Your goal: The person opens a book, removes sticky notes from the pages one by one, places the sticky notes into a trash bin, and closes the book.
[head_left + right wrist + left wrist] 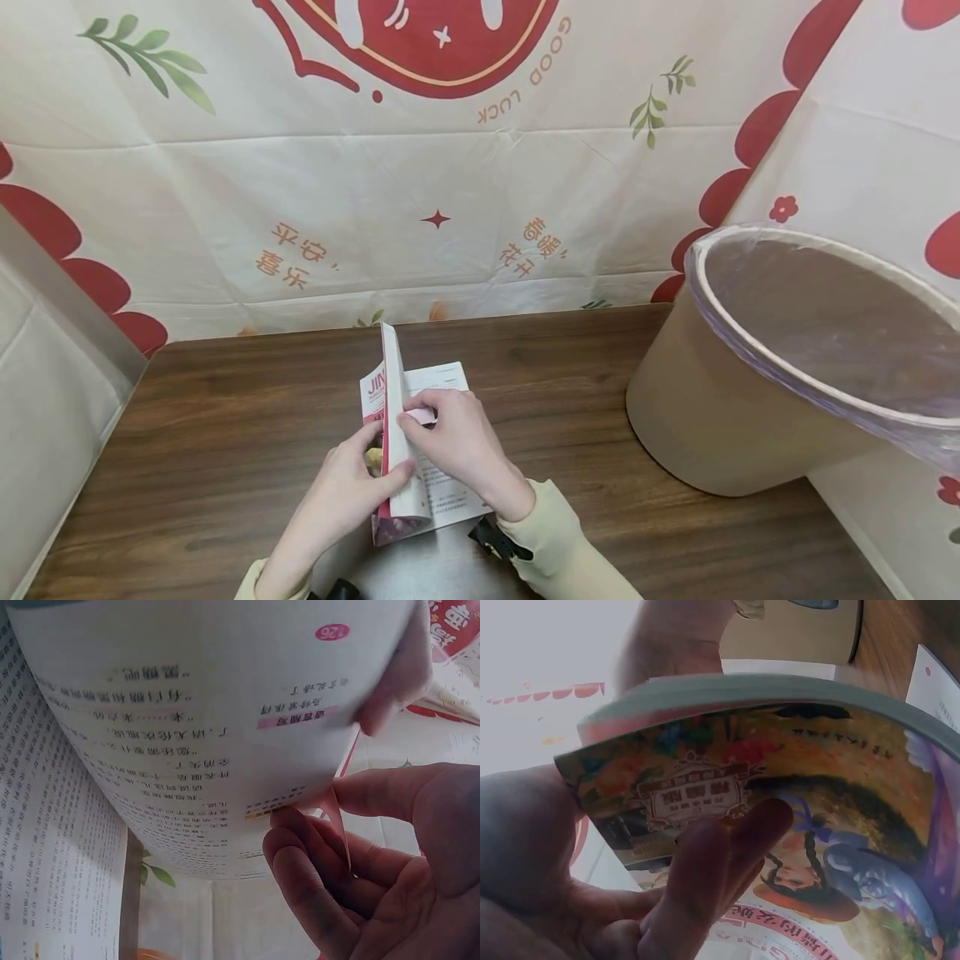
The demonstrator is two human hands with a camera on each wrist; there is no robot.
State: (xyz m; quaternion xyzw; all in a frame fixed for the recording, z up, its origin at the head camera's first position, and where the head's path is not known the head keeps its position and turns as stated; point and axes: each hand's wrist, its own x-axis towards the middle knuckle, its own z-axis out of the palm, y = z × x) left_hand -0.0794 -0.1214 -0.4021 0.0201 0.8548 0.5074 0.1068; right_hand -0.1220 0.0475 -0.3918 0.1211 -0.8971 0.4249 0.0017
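A paperback book (450,492) lies open on the table, its left block of pages raised nearly upright. My left hand (341,483) grips that raised block, thumb on the page side and fingers against the illustrated cover (832,847). The cover carries a painted figure in a hat. At the page edge, my right hand (457,433) pinches a thin pink slip (339,829) between thumb and fingers. Printed text and a pink page number (332,632) show on the curved page in the right wrist view. A small yellowish patch (373,457) shows beside the left fingers.
A large beige bin (697,417) with a plastic liner over its rim stands on the right of the wooden table (225,433). Behind the table hangs a printed cloth (390,217) with red and green patterns. Black wrist straps (498,540) sit at the sleeves.
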